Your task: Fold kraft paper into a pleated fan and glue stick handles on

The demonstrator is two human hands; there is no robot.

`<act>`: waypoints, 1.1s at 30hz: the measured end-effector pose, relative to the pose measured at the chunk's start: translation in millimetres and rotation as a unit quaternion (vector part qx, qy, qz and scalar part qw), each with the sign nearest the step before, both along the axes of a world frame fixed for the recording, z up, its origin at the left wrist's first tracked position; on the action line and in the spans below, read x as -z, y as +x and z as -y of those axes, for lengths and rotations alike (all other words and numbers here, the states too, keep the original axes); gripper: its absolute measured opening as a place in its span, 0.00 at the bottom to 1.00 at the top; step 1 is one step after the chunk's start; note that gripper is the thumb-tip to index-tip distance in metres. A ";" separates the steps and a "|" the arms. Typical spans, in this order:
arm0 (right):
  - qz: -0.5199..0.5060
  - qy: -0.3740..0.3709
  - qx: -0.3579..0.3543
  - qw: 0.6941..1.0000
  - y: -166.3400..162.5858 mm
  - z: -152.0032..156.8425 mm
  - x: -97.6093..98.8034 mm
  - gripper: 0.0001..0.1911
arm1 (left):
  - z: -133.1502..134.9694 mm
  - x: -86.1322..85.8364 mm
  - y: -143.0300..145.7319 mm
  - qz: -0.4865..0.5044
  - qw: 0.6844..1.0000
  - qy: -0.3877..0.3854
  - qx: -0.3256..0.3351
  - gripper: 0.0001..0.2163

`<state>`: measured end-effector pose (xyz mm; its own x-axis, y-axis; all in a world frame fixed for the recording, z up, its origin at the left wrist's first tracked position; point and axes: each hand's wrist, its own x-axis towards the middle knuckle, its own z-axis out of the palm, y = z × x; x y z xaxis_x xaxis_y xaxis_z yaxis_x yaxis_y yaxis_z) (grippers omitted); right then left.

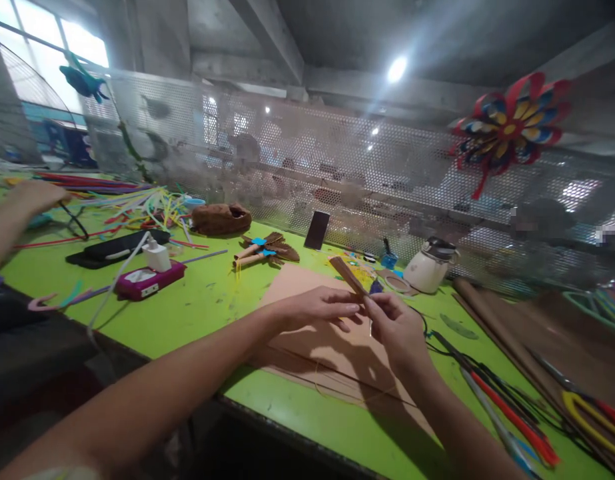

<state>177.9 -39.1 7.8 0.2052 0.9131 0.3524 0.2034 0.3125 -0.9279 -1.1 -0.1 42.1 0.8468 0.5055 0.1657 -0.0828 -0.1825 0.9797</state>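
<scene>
A narrow brown folded strip (pixel 346 273), apparently paper, rises at a slant between my hands. My right hand (pixel 394 323) pinches its lower end between thumb and fingers. Beside it, my left hand (pixel 322 308) reaches in with fingers stretched out and apart, the tips at or touching the strip; its thumb is hidden. Beneath both hands lies a stack of light brown paper sheets (pixel 292 287), partly in their shadow. A thin yellow thread (pixel 332 393) curls over the stack's front part.
Left are a magenta power strip (pixel 150 279) with a white charger (pixel 156 255), a black case (pixel 117 248), and another person's hand (pixel 42 195). Behind stand brown-winged figures (pixel 267 250), a phone (pixel 317 230) and a white kettle (pixel 430 265). Scissors (pixel 592 413) and red-handled tools (pixel 517 417) lie right.
</scene>
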 end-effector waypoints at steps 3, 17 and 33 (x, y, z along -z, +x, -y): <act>0.003 0.008 0.005 1.000 -11.3 3.6 -0.1 0.18 | 1.1 9.1 9.6 0.083 0.995 -0.028 -0.037 0.14; 0.061 0.046 0.022 0.997 -32.7 8.8 7.0 0.13 | 8.3 14.9 19.6 0.197 0.940 -0.235 -0.147 0.13; -0.031 -0.048 -0.027 0.998 -42.8 11.9 14.7 0.17 | 5.1 21.2 19.4 0.163 0.959 -0.182 -0.144 0.05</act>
